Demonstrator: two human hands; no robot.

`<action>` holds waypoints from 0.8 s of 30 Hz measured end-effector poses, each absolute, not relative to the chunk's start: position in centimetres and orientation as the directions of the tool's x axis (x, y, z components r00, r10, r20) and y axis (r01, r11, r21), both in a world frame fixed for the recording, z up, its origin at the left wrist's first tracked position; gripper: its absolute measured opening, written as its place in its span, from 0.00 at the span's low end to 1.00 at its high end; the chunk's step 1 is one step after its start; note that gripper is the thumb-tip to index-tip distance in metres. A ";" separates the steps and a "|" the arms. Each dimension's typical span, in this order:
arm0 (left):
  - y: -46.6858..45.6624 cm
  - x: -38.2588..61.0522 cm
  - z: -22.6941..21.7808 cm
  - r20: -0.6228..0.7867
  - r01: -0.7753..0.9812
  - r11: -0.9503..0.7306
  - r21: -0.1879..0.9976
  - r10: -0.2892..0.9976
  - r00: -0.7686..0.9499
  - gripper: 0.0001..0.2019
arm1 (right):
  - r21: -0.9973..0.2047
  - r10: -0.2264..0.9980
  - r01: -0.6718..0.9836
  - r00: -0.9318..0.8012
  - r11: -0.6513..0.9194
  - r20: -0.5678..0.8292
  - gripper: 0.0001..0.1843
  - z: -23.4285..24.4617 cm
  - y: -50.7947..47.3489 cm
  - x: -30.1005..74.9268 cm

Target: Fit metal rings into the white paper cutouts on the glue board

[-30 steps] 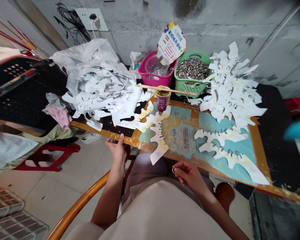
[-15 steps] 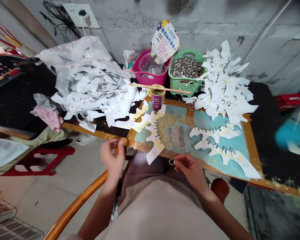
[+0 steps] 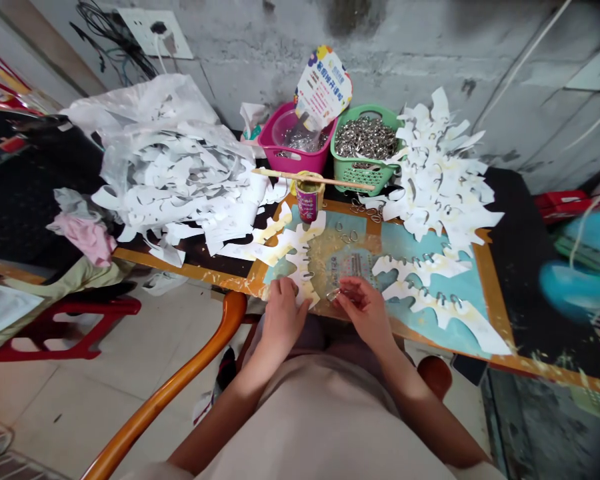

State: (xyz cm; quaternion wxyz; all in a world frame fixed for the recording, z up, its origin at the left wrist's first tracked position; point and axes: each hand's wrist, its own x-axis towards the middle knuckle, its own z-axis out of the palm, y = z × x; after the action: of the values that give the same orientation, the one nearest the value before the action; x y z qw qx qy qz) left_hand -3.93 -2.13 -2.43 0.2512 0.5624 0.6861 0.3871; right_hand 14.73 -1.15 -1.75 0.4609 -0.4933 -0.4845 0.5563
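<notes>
Left hand (image 3: pixel 284 315) is coming to the white strip (image 3: pixel 299 248) in front of the purple cup (image 3: pixel 308 203), its grip being unclear; right hand (image 3: pixel 364 305) is pinching a metal ring (image 3: pixel 333 293), front-right of the cup. Steadying the strip is probably helping.

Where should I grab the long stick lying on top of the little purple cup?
I'd pinch the right end of the stick, coming from above on the right. It lies across the top of the cup with both ends poking out past it, so that end should be easy to hold. It looks like bare wood, while the left end looks yellowish.
</notes>
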 end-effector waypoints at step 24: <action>-5.0 -3.3 -3.4 -0.218 -0.329 0.100 0.939 0.912 -0.347 0.21 | -0.991 0.990 0.108 -0.112 -0.079 -0.091 0.09 -2.5 -1.5 11.0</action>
State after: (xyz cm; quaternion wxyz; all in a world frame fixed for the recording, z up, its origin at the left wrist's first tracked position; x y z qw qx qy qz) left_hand -3.27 -5.00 -3.38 0.5048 0.2682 0.5432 0.6150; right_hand 11.00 -1.50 -2.51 0.4219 -0.5160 -0.5317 0.5226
